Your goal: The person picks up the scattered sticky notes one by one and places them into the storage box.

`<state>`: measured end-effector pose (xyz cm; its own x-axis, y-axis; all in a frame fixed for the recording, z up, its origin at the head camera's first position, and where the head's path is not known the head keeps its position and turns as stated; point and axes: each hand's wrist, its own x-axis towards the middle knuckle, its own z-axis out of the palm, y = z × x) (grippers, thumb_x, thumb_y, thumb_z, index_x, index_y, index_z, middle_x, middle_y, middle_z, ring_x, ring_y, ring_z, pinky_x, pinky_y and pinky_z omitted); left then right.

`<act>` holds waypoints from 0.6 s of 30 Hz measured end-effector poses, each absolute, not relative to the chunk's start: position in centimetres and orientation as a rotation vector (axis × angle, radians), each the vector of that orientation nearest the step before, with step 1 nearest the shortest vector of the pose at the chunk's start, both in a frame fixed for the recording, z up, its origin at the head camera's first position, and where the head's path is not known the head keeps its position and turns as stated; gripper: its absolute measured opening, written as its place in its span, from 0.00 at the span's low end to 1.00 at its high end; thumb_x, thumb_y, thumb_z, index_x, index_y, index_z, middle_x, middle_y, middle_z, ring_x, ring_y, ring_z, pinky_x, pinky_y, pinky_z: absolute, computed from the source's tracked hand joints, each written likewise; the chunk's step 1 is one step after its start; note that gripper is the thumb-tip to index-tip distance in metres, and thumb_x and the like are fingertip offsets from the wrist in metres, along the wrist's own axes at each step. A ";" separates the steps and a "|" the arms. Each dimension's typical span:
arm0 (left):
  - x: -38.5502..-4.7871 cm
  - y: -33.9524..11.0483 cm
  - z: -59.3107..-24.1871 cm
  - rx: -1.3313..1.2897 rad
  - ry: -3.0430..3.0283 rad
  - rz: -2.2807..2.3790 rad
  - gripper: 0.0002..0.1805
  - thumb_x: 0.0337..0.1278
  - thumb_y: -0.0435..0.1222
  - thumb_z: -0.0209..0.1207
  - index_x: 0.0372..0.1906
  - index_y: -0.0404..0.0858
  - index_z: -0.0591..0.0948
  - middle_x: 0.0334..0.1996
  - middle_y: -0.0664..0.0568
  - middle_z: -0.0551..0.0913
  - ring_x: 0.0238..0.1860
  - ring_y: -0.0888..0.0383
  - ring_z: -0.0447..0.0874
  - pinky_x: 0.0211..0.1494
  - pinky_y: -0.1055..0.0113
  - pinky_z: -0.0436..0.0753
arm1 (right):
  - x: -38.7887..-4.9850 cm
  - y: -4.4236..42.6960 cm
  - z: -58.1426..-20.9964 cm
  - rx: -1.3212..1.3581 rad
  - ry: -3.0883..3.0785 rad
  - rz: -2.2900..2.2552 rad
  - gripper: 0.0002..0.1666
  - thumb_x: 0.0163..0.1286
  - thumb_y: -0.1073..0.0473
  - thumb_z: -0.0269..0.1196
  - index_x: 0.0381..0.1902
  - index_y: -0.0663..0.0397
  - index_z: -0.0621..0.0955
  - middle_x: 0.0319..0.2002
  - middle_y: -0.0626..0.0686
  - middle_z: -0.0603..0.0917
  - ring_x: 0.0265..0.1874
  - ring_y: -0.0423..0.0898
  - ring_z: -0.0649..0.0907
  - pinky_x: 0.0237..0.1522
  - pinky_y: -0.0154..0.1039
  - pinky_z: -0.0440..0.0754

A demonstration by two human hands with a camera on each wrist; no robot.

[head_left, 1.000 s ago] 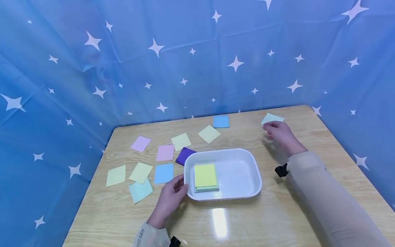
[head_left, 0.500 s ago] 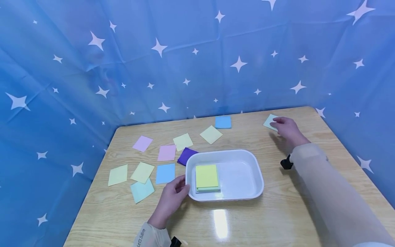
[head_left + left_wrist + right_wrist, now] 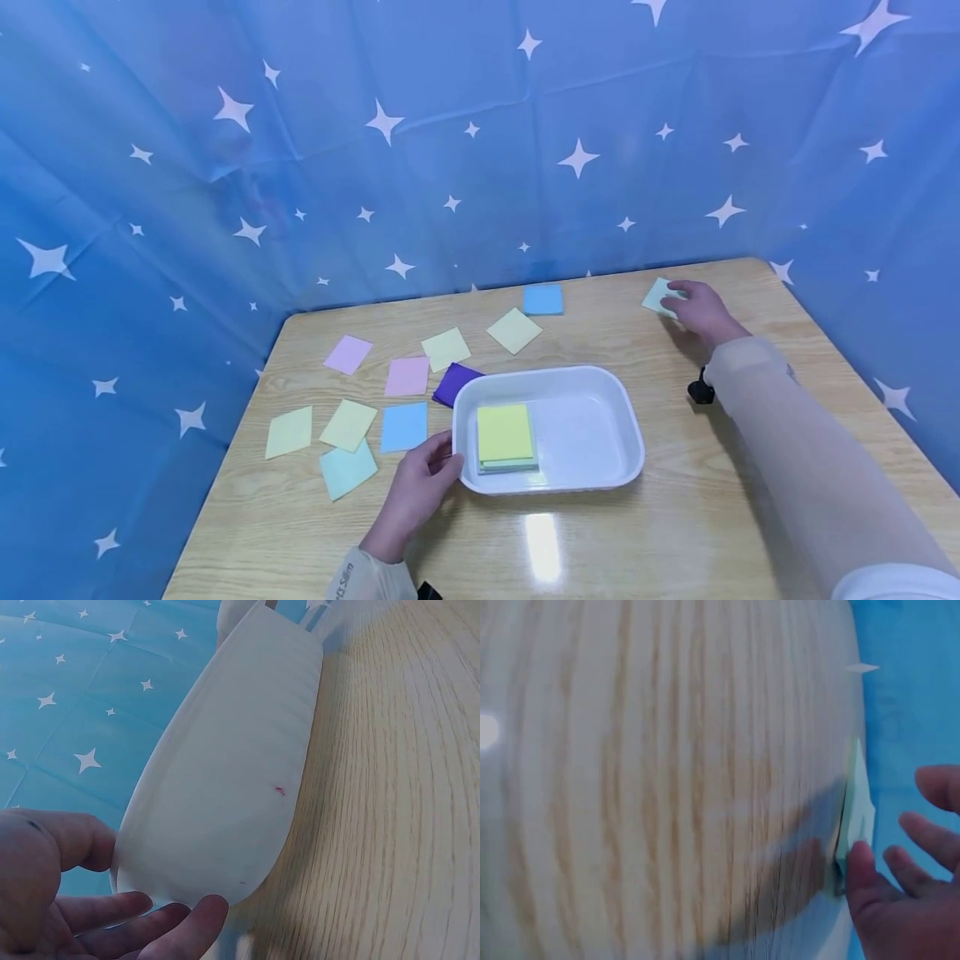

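My left hand (image 3: 416, 492) grips the left end of a white tray (image 3: 588, 481), its thumb at the rim. The left wrist view shows this hand (image 3: 64, 889) with fingertips against the outer wall of the tray (image 3: 217, 772). A yellow-topped stack of square notes (image 3: 505, 432) lies in the tray's left half. At the table's far right, my right hand (image 3: 703, 312) is over a pale green stack of notes (image 3: 658, 297). Seen from the right wrist, one fingertip of that hand (image 3: 911, 900) touches the pale stack's edge (image 3: 855, 806); the other fingers are spread.
Left of the tray lie several yellow, pink, blue and pale green notes, with a purple one (image 3: 456, 383) against its upper left corner. Behind the tray are a yellow note (image 3: 514, 331) and a blue stack (image 3: 543, 300). A starred blue curtain (image 3: 480, 150) borders the table.
My right hand has moved rightward over the pale green stack, whose visible outline has turned slightly. My left hand stays on the tray. The head view has shifted a little.
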<state>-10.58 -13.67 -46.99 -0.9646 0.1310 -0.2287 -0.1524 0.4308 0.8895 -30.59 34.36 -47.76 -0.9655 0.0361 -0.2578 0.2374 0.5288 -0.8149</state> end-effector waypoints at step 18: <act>-10.5 -13.5 -46.8 -0.023 2.413 1.544 0.27 0.73 0.39 0.58 0.71 0.32 0.73 0.60 0.40 0.83 0.61 0.47 0.82 0.60 0.60 0.87 | -31.3 34.5 -48.3 0.170 2.818 -0.977 0.44 0.75 0.59 0.54 0.78 0.77 0.49 0.74 0.81 0.54 0.73 0.77 0.56 0.75 0.71 0.58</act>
